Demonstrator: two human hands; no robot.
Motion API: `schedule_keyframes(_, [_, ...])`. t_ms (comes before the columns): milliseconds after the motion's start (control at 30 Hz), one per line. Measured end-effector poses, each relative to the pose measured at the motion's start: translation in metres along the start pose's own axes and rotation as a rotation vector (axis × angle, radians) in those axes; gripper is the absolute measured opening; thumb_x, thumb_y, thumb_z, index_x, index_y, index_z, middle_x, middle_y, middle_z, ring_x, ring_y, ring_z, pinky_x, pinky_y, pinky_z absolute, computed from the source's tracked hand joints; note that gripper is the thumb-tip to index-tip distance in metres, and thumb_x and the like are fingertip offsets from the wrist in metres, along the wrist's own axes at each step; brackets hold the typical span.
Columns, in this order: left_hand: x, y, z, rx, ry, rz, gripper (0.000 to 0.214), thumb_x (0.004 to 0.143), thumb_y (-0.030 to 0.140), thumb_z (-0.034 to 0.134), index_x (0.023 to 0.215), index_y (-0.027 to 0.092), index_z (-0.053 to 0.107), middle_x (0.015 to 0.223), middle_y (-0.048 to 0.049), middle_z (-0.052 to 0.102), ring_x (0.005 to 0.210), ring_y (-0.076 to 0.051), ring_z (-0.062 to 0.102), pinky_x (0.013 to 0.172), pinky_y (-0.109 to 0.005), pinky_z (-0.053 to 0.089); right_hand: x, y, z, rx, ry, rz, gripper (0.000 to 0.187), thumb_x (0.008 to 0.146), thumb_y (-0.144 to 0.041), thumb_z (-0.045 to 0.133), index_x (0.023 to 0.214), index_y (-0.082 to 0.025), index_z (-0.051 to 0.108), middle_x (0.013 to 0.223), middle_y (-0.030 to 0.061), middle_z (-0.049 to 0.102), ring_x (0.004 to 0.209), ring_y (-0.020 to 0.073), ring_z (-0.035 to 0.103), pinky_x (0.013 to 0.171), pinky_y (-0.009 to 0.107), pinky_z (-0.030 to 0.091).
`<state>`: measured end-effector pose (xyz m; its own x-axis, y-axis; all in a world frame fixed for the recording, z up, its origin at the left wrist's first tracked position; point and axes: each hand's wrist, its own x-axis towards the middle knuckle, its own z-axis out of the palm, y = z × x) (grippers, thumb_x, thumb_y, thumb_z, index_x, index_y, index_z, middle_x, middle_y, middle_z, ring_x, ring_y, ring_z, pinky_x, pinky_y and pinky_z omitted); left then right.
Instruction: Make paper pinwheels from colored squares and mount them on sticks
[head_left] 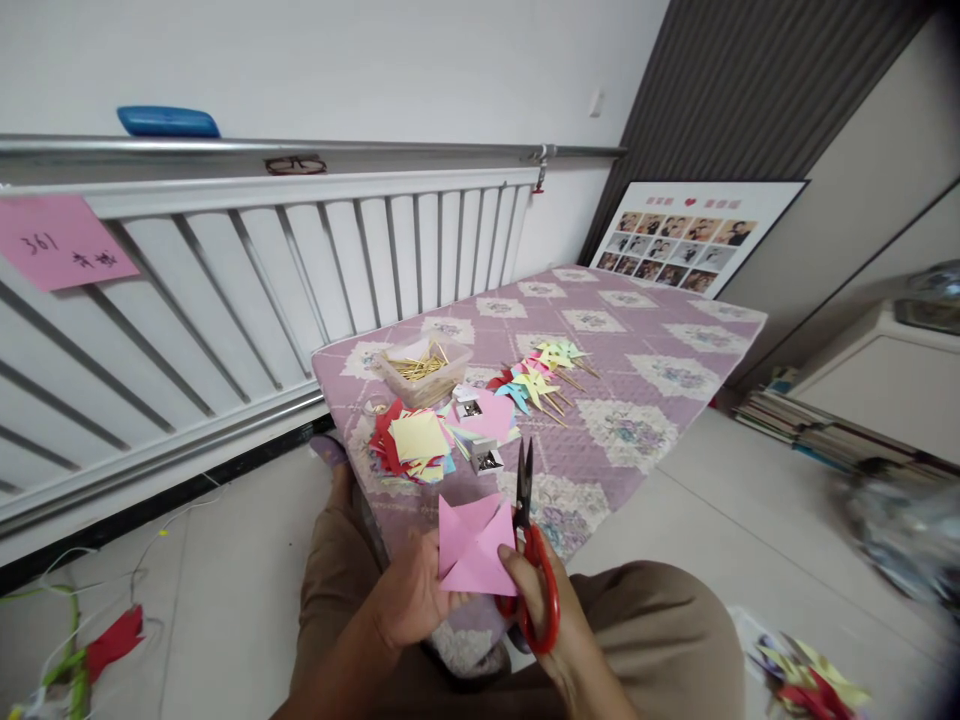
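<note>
My left hand [409,595] pinches the lower left edge of a pink paper square [472,545] that has cuts in it. My right hand [551,610] grips red-handled scissors [529,545], blades pointing up and nearly closed, and its thumb also presses on the pink paper's right edge. Both hands hover over my lap, just before the near edge of a low table with a purple quilted cover [660,345].
On the table lie a stack of coloured paper squares [416,440], a clear box of wooden sticks [421,368], finished paper pinwheels [544,375] and small metal pieces [486,458]. A white radiator [262,270] stands left, a framed photo board [686,240] behind, books [817,430] right.
</note>
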<state>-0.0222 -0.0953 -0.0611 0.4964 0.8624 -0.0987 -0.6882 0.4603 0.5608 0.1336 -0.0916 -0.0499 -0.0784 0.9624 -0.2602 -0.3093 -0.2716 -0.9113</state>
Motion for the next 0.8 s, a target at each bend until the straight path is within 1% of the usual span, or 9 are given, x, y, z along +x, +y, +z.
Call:
schedule_keyframes(100, [0.002,-0.005,-0.003,0.029,0.163,0.005,0.050,0.074,0.049,0.070,0.113,0.018,0.067,0.109,-0.0140,0.071,0.101,-0.030,0.065,0.085,-0.038,0.050,0.000,0.002,0.001,0.018,-0.003,-0.018,0.036,0.075,-0.037,0.073,0.103,-0.023,0.055,0.067,-0.0063,0.057,0.050,0.0108,0.052,0.045,0.020,0.043])
schedule_keyframes(200, [0.007,-0.003,-0.001,0.087,0.287,0.013,0.038,0.071,0.033,0.076,0.103,0.014,0.070,0.094,-0.0136,0.074,0.085,-0.027,0.069,0.077,-0.037,0.053,0.000,0.002,0.002,0.046,-0.010,-0.037,0.042,0.075,-0.035,0.072,0.111,-0.024,0.054,0.088,-0.0003,0.067,0.072,0.0184,0.064,0.065,0.028,0.053])
schedule_keyframes(300, [0.011,0.001,0.004,0.158,0.357,0.012,0.031,0.070,0.028,0.076,0.096,0.012,0.071,0.085,-0.0118,0.075,0.073,-0.023,0.068,0.072,-0.034,0.052,0.000,0.002,0.003,0.002,-0.001,-0.056,0.045,0.074,-0.037,0.073,0.114,-0.024,0.055,0.101,0.0034,0.069,0.086,0.0233,0.066,0.074,0.032,0.054])
schedule_keyframes(400, [0.014,0.005,0.005,0.193,0.371,0.011,0.031,0.069,0.029,0.076,0.095,0.014,0.071,0.082,-0.0102,0.074,0.069,-0.021,0.067,0.070,-0.032,0.052,0.001,0.003,0.000,-0.055,0.009,-0.090,0.044,0.076,-0.040,0.073,0.113,-0.023,0.057,0.106,0.0050,0.068,0.089,0.0225,0.065,0.080,0.031,0.053])
schedule_keyframes(433, [0.014,0.008,0.005,0.198,0.369,0.009,0.033,0.068,0.030,0.076,0.097,0.014,0.070,0.082,-0.0098,0.074,0.070,-0.021,0.066,0.069,-0.033,0.051,0.002,0.005,-0.002,-0.060,0.018,-0.091,0.044,0.077,-0.041,0.072,0.114,-0.023,0.056,0.104,0.0047,0.068,0.086,0.0210,0.064,0.077,0.030,0.053])
schedule_keyframes(500, [0.015,0.014,0.004,0.213,0.385,0.007,0.037,0.065,0.032,0.077,0.097,0.014,0.069,0.081,-0.0092,0.073,0.069,-0.020,0.065,0.067,-0.032,0.050,0.002,0.009,-0.011,-0.050,0.032,-0.069,0.049,0.079,-0.046,0.071,0.119,-0.024,0.054,0.090,0.0016,0.066,0.071,0.0162,0.062,0.062,0.025,0.051])
schedule_keyframes(600, [0.015,0.027,0.002,0.264,0.469,0.022,0.038,0.059,0.034,0.080,0.088,0.012,0.069,0.074,-0.0065,0.070,0.063,-0.016,0.061,0.060,-0.027,0.046,-0.001,0.014,-0.028,-0.056,-0.053,0.003,0.062,0.078,-0.059,0.067,0.126,-0.024,0.049,0.071,-0.0037,0.057,0.048,0.0098,0.049,0.041,0.018,0.035])
schedule_keyframes(667, [0.015,0.037,0.000,0.294,0.501,0.035,0.037,0.057,0.033,0.081,0.085,0.013,0.069,0.072,-0.0044,0.068,0.061,-0.013,0.058,0.058,-0.024,0.043,-0.008,0.015,-0.038,-0.089,-0.187,0.037,0.067,0.077,-0.065,0.062,0.127,-0.023,0.048,0.070,-0.0033,0.056,0.045,0.0084,0.044,0.038,0.018,0.030])
schedule_keyframes(800, [0.015,0.052,-0.005,0.333,0.489,0.052,0.030,0.061,0.033,0.079,0.084,0.016,0.070,0.073,-0.0031,0.068,0.060,-0.012,0.055,0.058,-0.023,0.041,-0.028,0.016,-0.048,-0.190,-0.409,0.096,0.071,0.077,-0.072,0.057,0.127,-0.022,0.053,0.072,-0.0010,0.056,0.049,0.0075,0.040,0.044,0.019,0.030])
